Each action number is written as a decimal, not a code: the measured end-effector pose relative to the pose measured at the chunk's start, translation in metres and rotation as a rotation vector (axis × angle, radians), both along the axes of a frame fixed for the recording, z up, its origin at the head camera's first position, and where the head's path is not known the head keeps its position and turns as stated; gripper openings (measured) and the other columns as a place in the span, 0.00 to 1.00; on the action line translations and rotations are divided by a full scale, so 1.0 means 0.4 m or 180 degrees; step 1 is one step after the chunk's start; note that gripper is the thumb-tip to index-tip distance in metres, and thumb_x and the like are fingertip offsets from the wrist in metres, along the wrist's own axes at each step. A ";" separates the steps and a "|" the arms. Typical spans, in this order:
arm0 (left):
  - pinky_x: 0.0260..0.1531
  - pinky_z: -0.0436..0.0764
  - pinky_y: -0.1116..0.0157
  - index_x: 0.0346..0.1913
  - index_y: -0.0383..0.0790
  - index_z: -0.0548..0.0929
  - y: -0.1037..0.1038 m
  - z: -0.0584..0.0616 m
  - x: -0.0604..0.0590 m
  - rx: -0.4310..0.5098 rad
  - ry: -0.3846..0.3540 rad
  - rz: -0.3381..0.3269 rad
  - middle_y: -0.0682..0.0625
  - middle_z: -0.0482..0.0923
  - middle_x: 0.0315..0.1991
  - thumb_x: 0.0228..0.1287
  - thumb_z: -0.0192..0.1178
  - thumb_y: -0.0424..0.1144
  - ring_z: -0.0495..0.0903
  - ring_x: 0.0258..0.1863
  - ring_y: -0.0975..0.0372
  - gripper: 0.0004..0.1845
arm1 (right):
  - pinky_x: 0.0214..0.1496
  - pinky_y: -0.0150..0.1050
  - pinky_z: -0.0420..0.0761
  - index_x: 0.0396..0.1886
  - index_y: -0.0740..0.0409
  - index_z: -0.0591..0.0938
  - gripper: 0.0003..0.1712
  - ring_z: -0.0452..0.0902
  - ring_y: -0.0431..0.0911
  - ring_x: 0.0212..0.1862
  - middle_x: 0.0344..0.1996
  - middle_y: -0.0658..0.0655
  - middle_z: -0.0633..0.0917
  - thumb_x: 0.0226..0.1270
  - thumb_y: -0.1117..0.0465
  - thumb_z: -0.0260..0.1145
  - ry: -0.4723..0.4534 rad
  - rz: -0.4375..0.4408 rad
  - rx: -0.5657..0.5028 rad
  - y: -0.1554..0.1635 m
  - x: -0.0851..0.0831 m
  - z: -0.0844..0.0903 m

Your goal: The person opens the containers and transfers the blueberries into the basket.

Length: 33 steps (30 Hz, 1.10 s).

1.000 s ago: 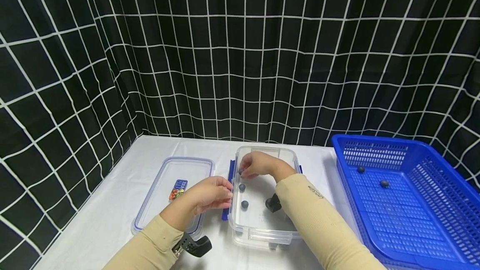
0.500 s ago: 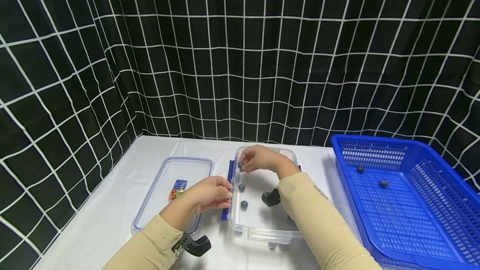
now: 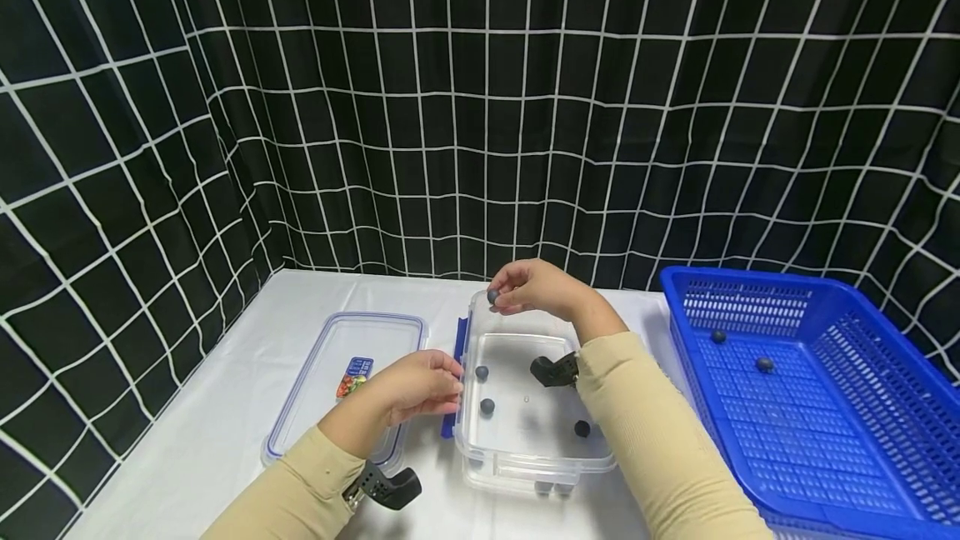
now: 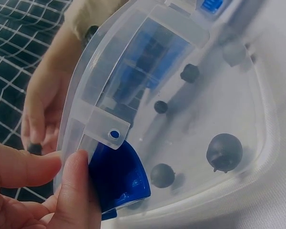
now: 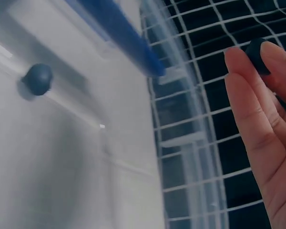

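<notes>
My right hand (image 3: 540, 288) pinches a dark blueberry (image 3: 492, 296) between thumb and fingers. It is above the far rim of a clear plastic container (image 3: 536, 465). In the right wrist view, the held blueberry (image 5: 257, 56) shows at the fingertips. My left hand (image 3: 423, 388) pinches the container's left edge beside a blue latch (image 4: 119, 176); in the left wrist view, the thumb (image 4: 76, 186) lies against the side. Inside the container lie several blueberries, among them one near the left wall (image 3: 487, 407) and a blueberry on the right (image 3: 582, 429).
A clear lid (image 3: 375, 323) with a blue seal and a coloured label lies left of the container, partly behind the left hand. At right stands a blue perforated basket (image 3: 795, 440) with two blueberries near its far end. A black gridded curtain (image 3: 480, 107) hangs behind the white table.
My right hand has lifted the blueberry from inside the container, up and away to the far rim. The blueberry at the right has come into view. My left hand has stayed in place.
</notes>
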<state>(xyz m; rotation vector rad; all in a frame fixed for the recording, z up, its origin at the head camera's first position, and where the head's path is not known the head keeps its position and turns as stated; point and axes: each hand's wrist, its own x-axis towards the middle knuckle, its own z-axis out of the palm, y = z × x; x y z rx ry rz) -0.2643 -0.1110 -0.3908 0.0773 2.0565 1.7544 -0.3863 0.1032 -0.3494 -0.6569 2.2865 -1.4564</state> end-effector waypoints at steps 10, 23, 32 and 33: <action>0.34 0.85 0.67 0.45 0.28 0.72 0.003 0.000 0.001 -0.0034 -0.0002 0.0018 0.44 0.74 0.31 0.59 0.53 0.26 0.77 0.27 0.61 0.11 | 0.47 0.41 0.82 0.43 0.69 0.77 0.14 0.81 0.49 0.42 0.38 0.63 0.82 0.56 0.70 0.65 0.0261 0.0005 0.0058 0.088 0.008 0.089; 0.34 0.85 0.67 0.45 0.29 0.72 0.005 0.000 0.002 -0.0094 0.0002 0.0043 0.44 0.75 0.31 0.58 0.54 0.27 0.78 0.27 0.61 0.11 | 0.47 0.38 0.82 0.43 0.69 0.76 0.14 0.81 0.48 0.42 0.38 0.62 0.81 0.58 0.67 0.65 0.0646 -0.0385 0.0244 0.266 0.059 0.232; 0.33 0.85 0.67 0.46 0.30 0.72 0.004 -0.003 -0.002 -0.0140 0.0010 0.0060 0.43 0.75 0.32 0.59 0.54 0.27 0.79 0.27 0.61 0.11 | 0.45 0.37 0.83 0.45 0.66 0.76 0.17 0.81 0.47 0.40 0.38 0.60 0.81 0.59 0.62 0.65 0.0872 -0.0766 0.0570 0.395 0.100 0.257; 0.34 0.85 0.67 0.46 0.29 0.72 0.004 -0.003 -0.001 -0.0139 0.0006 0.0060 0.43 0.75 0.32 0.59 0.54 0.27 0.78 0.27 0.61 0.12 | 0.45 0.37 0.83 0.45 0.65 0.76 0.17 0.81 0.47 0.40 0.38 0.60 0.81 0.59 0.61 0.65 0.0881 -0.0810 0.0622 0.409 0.104 0.254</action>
